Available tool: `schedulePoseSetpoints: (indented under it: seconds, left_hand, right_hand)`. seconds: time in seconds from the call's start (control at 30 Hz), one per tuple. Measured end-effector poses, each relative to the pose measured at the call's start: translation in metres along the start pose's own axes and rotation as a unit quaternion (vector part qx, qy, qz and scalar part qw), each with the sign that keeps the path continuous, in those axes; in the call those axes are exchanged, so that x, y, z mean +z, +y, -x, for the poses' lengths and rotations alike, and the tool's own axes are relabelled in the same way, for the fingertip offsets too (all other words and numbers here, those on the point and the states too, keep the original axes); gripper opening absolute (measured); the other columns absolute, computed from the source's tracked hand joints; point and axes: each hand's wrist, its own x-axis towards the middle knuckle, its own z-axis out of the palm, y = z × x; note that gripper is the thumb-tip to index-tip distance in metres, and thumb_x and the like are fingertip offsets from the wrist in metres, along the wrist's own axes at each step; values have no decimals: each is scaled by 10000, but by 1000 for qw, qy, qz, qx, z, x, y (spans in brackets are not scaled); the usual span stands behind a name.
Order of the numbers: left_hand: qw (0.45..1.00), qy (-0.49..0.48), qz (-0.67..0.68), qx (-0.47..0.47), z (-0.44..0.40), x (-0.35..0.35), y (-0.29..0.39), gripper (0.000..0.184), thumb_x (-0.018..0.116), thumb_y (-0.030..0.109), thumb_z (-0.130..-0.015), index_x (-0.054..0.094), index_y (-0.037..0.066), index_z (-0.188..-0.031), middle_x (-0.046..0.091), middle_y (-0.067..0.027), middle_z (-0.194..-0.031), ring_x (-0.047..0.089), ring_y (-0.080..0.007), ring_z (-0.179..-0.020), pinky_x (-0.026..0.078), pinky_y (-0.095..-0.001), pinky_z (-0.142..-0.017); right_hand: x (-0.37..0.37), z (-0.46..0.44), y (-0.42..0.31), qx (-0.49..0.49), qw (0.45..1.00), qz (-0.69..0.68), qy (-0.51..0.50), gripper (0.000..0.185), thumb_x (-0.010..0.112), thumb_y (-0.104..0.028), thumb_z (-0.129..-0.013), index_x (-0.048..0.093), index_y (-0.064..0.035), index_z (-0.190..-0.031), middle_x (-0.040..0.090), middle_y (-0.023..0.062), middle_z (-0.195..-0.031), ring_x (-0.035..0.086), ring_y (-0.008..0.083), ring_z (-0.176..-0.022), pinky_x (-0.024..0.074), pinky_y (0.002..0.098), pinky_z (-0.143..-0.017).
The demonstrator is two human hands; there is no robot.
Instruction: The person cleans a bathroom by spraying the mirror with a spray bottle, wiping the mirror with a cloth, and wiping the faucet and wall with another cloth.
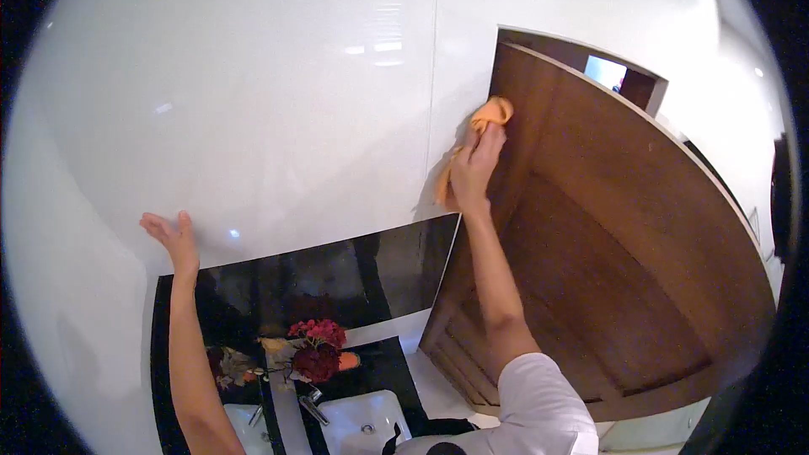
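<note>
My right hand [474, 170] grips an orange cloth [492, 113] at the edge where the glossy white wall [337, 135] meets the brown wooden door [581, 236]. Part of the cloth sticks out above my fingers, and another end hangs beside the wrist. On the left, my left hand [174, 238] is raised near the lower part of the white wall with its fingers apart, holding nothing. Whether its palm touches the wall, I cannot tell.
Below are a white sink [358, 420], a chrome faucet [313, 409] and red flowers [320, 345] on a black counter [389, 371]. A dark glossy panel [388, 270] runs under the white wall. The door stands at the right, with an opening above its top edge.
</note>
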Motion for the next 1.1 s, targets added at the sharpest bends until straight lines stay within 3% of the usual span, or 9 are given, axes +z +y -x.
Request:
schedulePoseSetpoints:
  seconds: [0.07, 0.2, 0.27, 0.4, 0.5, 0.67, 0.73, 0.87, 1.1]
  left_hand:
    - [999, -28, -19, -9, 0, -7, -11, 849, 483, 388, -923, -64, -41, -1411, -142, -264, -1468, -131, -351, -1379, 23, -434, -1116]
    - [994, -90, 22, -55, 17, -57, -11, 835, 510, 365, -912, -28, -14, -1426, -114, -267, -1473, -82, -349, -1388, 63, -422, -1118]
    - [985, -140, 47, -85, 24, -73, 2, 818, 533, 337, -903, 3, 16, -1438, -92, -268, -1476, -45, -345, -1392, 89, -415, -1116]
    - [988, -143, 59, -28, 17, -66, 77, 846, 571, 334, -880, 9, 57, -1448, -111, -289, -1464, -76, -365, -1385, 91, -428, -1113]
    - [987, -144, 54, -49, 11, -54, 97, 921, 622, 333, -844, -24, 77, -1448, -158, -319, -1439, -105, -396, -1372, 98, -442, -1108]
    - [992, -117, 43, -2, 15, -50, 96, 1056, 704, 196, -780, -121, 79, -1430, -220, -345, -1404, -134, -441, -1350, 108, -454, -1103]
    - [994, -103, 37, 4, 12, -51, 99, 1060, 705, 155, -770, -122, 77, -1428, -217, -352, -1400, -134, -452, -1346, 112, -457, -1103]
    - [994, -102, 29, 13, 1, -54, 92, 1063, 699, 82, -751, -119, 77, -1429, -212, -376, -1386, -133, -480, -1334, 116, -473, -1104]
    - [989, -139, 46, 34, 7, -76, 102, 1001, 687, 97, -763, -52, 64, -1438, -157, -360, -1413, -76, -487, -1341, 127, -501, -1099]
  right_hand:
    - [-2, -38, -22, -109, 993, -13, 48, 528, 487, 40, -816, 308, 93, -1310, 333, 301, -1307, 293, 457, -1238, 221, 485, -1056]
    - [9, -114, -97, -198, 975, -46, 90, 441, 404, -162, -931, 364, 38, -1321, 338, 272, -1369, 282, 415, -1289, 202, 483, -1066]
    - [33, -104, -121, -233, 951, 142, 144, 428, 419, -104, -889, 401, 10, -1302, 395, 255, -1333, 316, 395, -1281, 207, 495, -1071]
    - [65, -72, -148, -427, 903, 53, -15, 457, 487, -59, -813, 433, -2, -1263, 468, 224, -1258, 374, 390, -1252, 217, 527, -1078]
    - [48, -103, -121, -417, 909, 5, 15, 526, 459, -46, -773, 419, -55, -1297, 443, 208, -1297, 368, 383, -1259, 230, 519, -1075]
    - [9, -202, -40, -176, 955, 89, 219, 396, 469, -95, -829, 460, 30, -1204, 459, 263, -1217, 422, 408, -1157, 319, 505, -977]
    - [-8, -235, -30, -44, 901, 365, 228, 417, 396, -164, -871, 427, 121, -1175, 394, 326, -1255, 357, 483, -1190, 213, 572, -1033]
    - [-17, -303, -42, 145, 918, 192, 317, 552, 363, -309, -919, 292, 89, -1294, 357, 324, -1311, 289, 530, -1237, 191, 587, -1029]
    - [36, -328, -172, -125, 935, 137, 301, 463, 424, -311, -885, 411, -77, -1284, 438, 171, -1309, 335, 423, -1250, 229, 543, -1023]
